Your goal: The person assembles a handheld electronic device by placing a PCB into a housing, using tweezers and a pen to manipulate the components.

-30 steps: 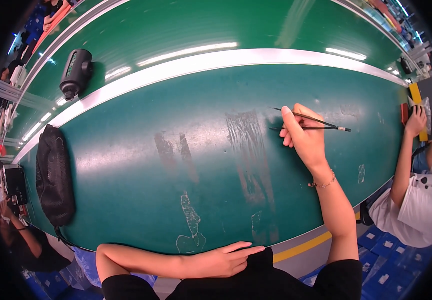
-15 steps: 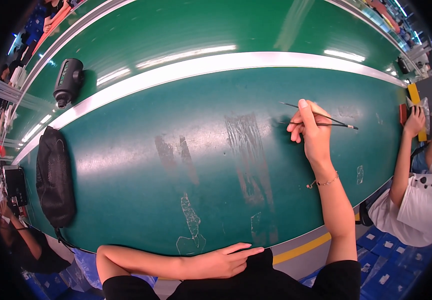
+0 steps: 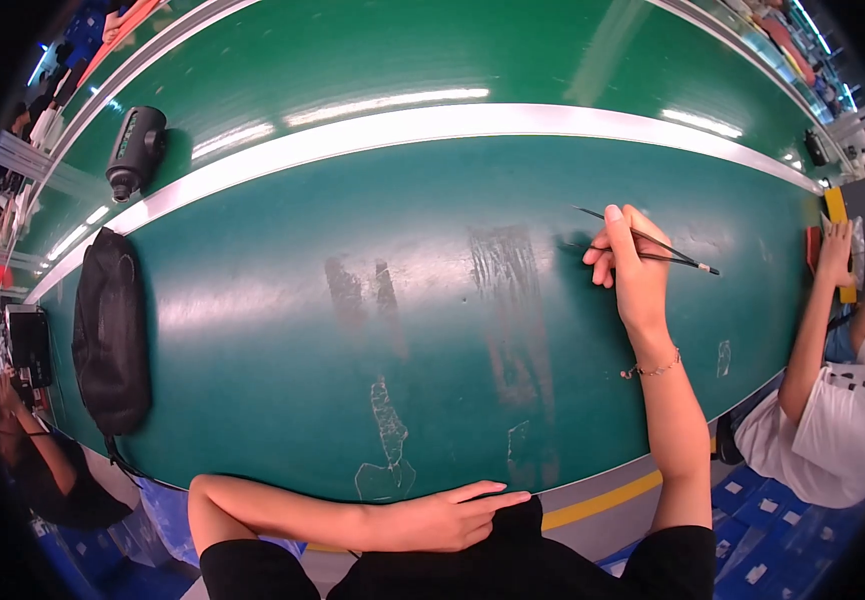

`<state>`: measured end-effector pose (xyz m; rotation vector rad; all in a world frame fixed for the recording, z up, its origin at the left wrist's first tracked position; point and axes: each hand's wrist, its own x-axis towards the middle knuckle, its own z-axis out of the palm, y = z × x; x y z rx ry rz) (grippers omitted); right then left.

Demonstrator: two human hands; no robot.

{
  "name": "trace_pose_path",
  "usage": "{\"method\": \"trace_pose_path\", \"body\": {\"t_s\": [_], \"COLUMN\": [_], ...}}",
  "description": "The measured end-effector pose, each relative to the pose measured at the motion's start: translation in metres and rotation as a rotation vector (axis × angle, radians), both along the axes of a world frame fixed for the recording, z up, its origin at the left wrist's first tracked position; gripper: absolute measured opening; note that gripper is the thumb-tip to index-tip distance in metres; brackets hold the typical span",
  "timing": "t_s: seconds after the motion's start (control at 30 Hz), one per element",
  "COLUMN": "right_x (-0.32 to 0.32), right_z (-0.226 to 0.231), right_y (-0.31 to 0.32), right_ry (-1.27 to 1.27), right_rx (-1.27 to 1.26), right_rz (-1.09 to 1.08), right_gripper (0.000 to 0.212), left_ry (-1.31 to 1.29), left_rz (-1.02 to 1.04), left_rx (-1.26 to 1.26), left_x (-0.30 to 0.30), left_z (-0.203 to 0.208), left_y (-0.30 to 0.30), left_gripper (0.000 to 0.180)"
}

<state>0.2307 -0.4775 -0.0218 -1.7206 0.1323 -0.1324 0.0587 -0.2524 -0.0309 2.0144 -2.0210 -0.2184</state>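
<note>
Above the right part of the green work surface (image 3: 252, 400), my right hand (image 3: 637, 265) grips a pair of thin black tweezers (image 3: 680, 258). Their tips point to the left and stand apart, and the joined end sticks out past the hand to the right. A thin bracelet is on that wrist. My left forearm lies along the near edge of the surface. My left hand (image 3: 452, 518) rests in front of my body with fingers stretched out, and it holds nothing.
A black fabric pouch (image 3: 112, 340) lies at the left, and a black bottle (image 3: 135, 152) lies beyond the white strip (image 3: 432, 122). Tape residue (image 3: 507, 300) marks the middle. On the right a co-worker's hand (image 3: 834, 250) is at yellow and grey parts; another person sits at the left.
The view has shifted slightly. My right hand keeps its grip on the tweezers, which are turned a little, their joined end lower. My left hand stays in place.
</note>
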Motion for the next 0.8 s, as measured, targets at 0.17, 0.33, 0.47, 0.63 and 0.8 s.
{"method": "trace_pose_path", "body": {"t_s": [0.17,0.33,0.47,0.63,0.8], "right_x": [-0.0010,-0.0032,-0.0034,-0.0012,0.0013], "right_z": [0.0000,0.0014,0.0006,0.0006,0.0054], "right_y": [0.0031,0.0028,0.0021,0.0030,0.0027], "right_ry": [0.002,0.003,0.005,0.021,0.022], "right_rx": [0.005,0.009,0.005,0.018,0.038], "right_rz": [0.005,0.005,0.019,0.010,0.006], "right_gripper": [0.036,0.036,0.036,0.036,0.035], "left_ry": [-0.032,-0.036,-0.022,-0.007,-0.007], "left_rz": [-0.021,-0.012,-0.005,-0.007,-0.013], "left_rx": [0.022,0.002,-0.010,-0.006,-0.008], "left_x": [0.0014,-0.0005,-0.0023,0.0000,0.0043], "left_z": [0.0036,0.0023,0.0005,0.0003,0.0051], "left_y": [0.0019,0.0023,0.0017,0.0015,-0.0002], "left_gripper": [0.011,0.010,0.010,0.010,0.010]}}
